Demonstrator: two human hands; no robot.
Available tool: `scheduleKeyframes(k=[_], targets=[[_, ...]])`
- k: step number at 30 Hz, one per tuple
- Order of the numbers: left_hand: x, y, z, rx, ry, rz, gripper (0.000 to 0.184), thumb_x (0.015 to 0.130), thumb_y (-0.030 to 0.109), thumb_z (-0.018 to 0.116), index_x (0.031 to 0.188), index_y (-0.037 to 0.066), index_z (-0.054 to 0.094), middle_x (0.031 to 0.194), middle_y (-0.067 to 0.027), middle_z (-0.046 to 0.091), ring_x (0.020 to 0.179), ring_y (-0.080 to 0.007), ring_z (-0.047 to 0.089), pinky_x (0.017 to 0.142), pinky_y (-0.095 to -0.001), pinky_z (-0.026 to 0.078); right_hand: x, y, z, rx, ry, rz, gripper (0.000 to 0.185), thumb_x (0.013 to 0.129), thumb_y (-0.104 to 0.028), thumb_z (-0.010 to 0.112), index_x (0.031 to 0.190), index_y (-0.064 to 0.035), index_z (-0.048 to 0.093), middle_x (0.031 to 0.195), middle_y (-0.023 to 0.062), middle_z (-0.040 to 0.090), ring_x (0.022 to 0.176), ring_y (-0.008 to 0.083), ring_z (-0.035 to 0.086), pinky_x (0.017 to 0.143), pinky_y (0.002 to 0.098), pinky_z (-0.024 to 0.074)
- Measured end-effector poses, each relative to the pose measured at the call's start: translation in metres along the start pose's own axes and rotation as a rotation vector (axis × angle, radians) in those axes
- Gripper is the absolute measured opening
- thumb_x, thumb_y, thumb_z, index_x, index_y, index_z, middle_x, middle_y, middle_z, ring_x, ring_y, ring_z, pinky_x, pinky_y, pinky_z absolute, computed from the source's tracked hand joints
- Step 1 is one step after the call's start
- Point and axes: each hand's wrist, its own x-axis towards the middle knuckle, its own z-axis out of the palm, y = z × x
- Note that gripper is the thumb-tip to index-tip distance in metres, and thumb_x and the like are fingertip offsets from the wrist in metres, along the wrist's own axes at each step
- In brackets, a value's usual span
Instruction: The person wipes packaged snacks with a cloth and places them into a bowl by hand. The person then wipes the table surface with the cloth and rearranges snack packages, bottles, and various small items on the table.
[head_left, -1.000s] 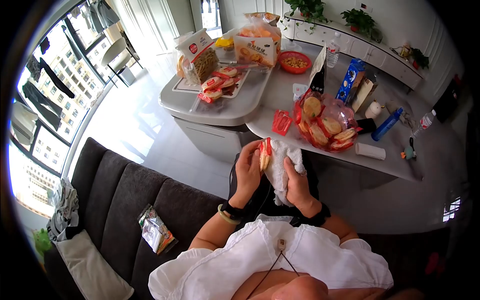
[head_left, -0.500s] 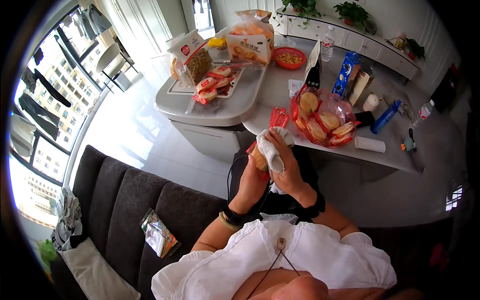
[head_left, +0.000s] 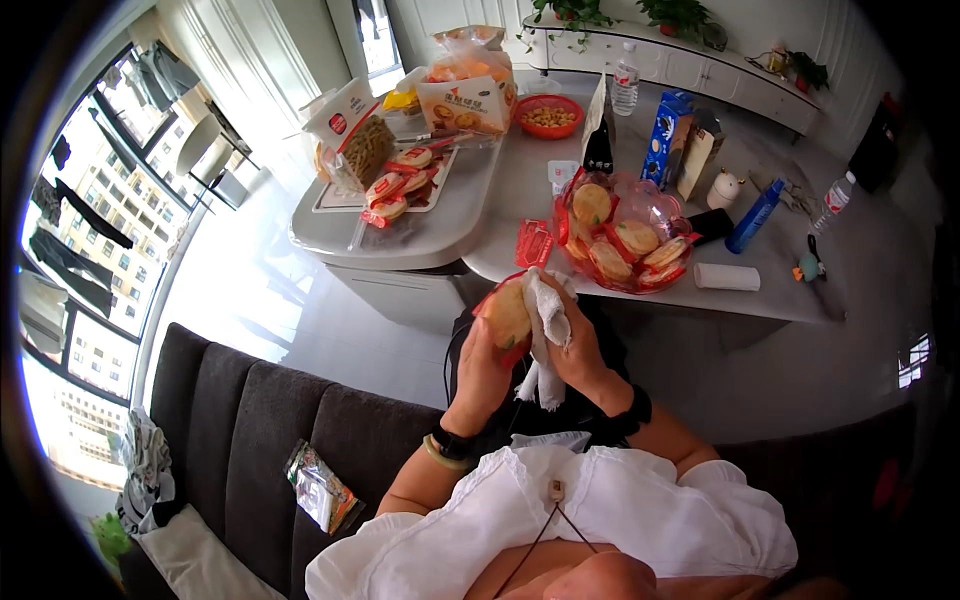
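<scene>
My left hand (head_left: 481, 372) is closed around a round, flat cracker in a clear and red wrapper (head_left: 508, 318), held over my lap. Pressed to its right side is a white cloth (head_left: 547, 325), which my right hand (head_left: 583, 352) grips; the cloth's loose end hangs down between the hands. Just beyond, on the table, lies a clear plastic basket with a red rim (head_left: 642, 288) full of similar wrapped crackers (head_left: 610, 260). A flat red wrapper packet (head_left: 533, 243) rests to its left.
On the left tabletop, a white tray (head_left: 330, 205) bears more red packets beside snack bags (head_left: 365, 150). A red bowl (head_left: 550, 132), a blue box (head_left: 668, 140), bottles (head_left: 755, 215) and a white roll (head_left: 727, 277) stand around the basket. A dark sofa (head_left: 270, 410) is at my left.
The wrapped cracker is turned so more of its round face shows. The cloth has shifted to its right edge and hangs lower. The whole view has moved slightly.
</scene>
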Motion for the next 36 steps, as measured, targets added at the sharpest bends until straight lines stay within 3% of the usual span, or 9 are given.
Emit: scheduleKeyframes(k=[3, 8, 12, 19, 22, 27, 28, 32, 36], targets=[[0.018, 0.03, 0.01, 0.158, -0.032, 0.159, 0.053, 0.107, 0.035, 0.035, 0.144, -0.004, 0.036, 0.143, -0.0194, 0.047, 0.131, -0.0324, 0.05, 0.111, -0.0468, 0.041, -0.02, 0.03, -0.012, -0.024, -0.045, 0.113, 0.055, 0.085, 0.003, 0.053, 0.139, -0.0032, 0.048, 0.134, 0.0228, 0.055, 0.13, 0.037, 0.049, 0.108, 0.0387, 0.039], [0.074, 0.058, 0.072, 0.353, -0.214, 0.102, 0.046, 0.106, 0.029, 0.041, 0.137, -0.004, 0.044, 0.132, -0.0145, 0.056, 0.12, -0.0245, 0.056, 0.102, -0.0384, 0.046, -0.045, 0.033, -0.015, 0.072, -0.046, 0.164, 0.049, 0.086, 0.005, 0.05, 0.134, -0.0014, 0.052, 0.129, 0.0192, 0.058, 0.125, 0.0328, 0.054, 0.107, 0.036, 0.0392], [0.147, 0.017, 0.111, 0.501, -0.254, -0.207, 0.052, 0.1, 0.042, 0.055, 0.126, -0.002, 0.052, 0.113, -0.0087, 0.061, 0.102, -0.0178, 0.061, 0.084, -0.0345, 0.053, -0.047, 0.029, -0.03, 0.108, -0.035, 0.145, 0.045, 0.089, 0.003, 0.05, 0.133, -0.0003, 0.052, 0.128, 0.0197, 0.059, 0.123, 0.0342, 0.055, 0.106, 0.037, 0.0409], [0.234, -0.07, 0.163, 0.67, -0.254, -0.433, 0.048, 0.095, 0.047, 0.057, 0.119, 0.006, 0.058, 0.107, -0.0083, 0.062, 0.088, -0.0213, 0.064, 0.069, -0.0358, 0.055, -0.054, 0.05, -0.054, 0.03, 0.028, 0.082, 0.042, 0.09, 0.003, 0.053, 0.132, -0.0006, 0.053, 0.127, 0.0197, 0.06, 0.119, 0.036, 0.058, 0.103, 0.0374, 0.0445], [0.241, -0.094, 0.182, 0.723, -0.146, -0.392, 0.045, 0.092, 0.046, 0.059, 0.09, 0.001, 0.062, 0.082, -0.008, 0.061, 0.074, -0.0205, 0.061, 0.057, -0.0351, 0.049, -0.055, 0.053, -0.059, 0.063, 0.033, 0.118, 0.042, 0.09, 0.004, 0.053, 0.132, -0.0009, 0.054, 0.125, 0.0189, 0.061, 0.117, 0.0349, 0.059, 0.101, 0.036, 0.0461], [0.279, -0.168, 0.134, 1.062, -0.384, -0.147, 0.074, 0.089, 0.057, 0.056, 0.129, -0.005, 0.05, 0.123, -0.0223, 0.056, 0.105, -0.0302, 0.06, 0.085, -0.0409, 0.048, -0.056, 0.049, -0.067, 0.057, 0.054, 0.115, 0.042, 0.089, 0.006, 0.054, 0.131, -0.001, 0.054, 0.123, 0.0184, 0.062, 0.116, 0.0331, 0.06, 0.099, 0.035, 0.0473], [0.274, -0.157, 0.137, 1.068, -0.427, -0.223, 0.076, 0.089, 0.058, 0.055, 0.134, -0.004, 0.047, 0.129, -0.0228, 0.053, 0.11, -0.0307, 0.058, 0.088, -0.0411, 0.047, -0.057, 0.05, -0.068, 0.068, 0.055, 0.112, 0.042, 0.089, 0.006, 0.054, 0.131, -0.0009, 0.054, 0.123, 0.0184, 0.062, 0.116, 0.0328, 0.06, 0.099, 0.0351, 0.0473], [0.247, -0.119, 0.175, 0.965, -0.217, -0.512, 0.077, 0.092, 0.058, 0.052, 0.141, 0.0, 0.042, 0.128, -0.0193, 0.056, 0.11, -0.0284, 0.058, 0.09, -0.0405, 0.046, -0.058, 0.054, -0.069, 0.081, 0.042, 0.115, 0.043, 0.089, 0.007, 0.054, 0.131, -0.0007, 0.054, 0.122, 0.0185, 0.062, 0.116, 0.0326, 0.06, 0.099, 0.0354, 0.0474], [0.237, -0.084, 0.182, 1.081, -0.338, -0.455, 0.06, 0.099, 0.054, 0.046, 0.132, 0.004, 0.052, 0.123, -0.0112, 0.057, 0.108, -0.0229, 0.057, 0.089, -0.033, 0.049, -0.058, 0.06, -0.066, 0.07, 0.026, 0.116, 0.042, 0.089, 0.006, 0.054, 0.131, -0.0006, 0.054, 0.122, 0.0189, 0.062, 0.114, 0.0331, 0.061, 0.099, 0.0353, 0.0475]])
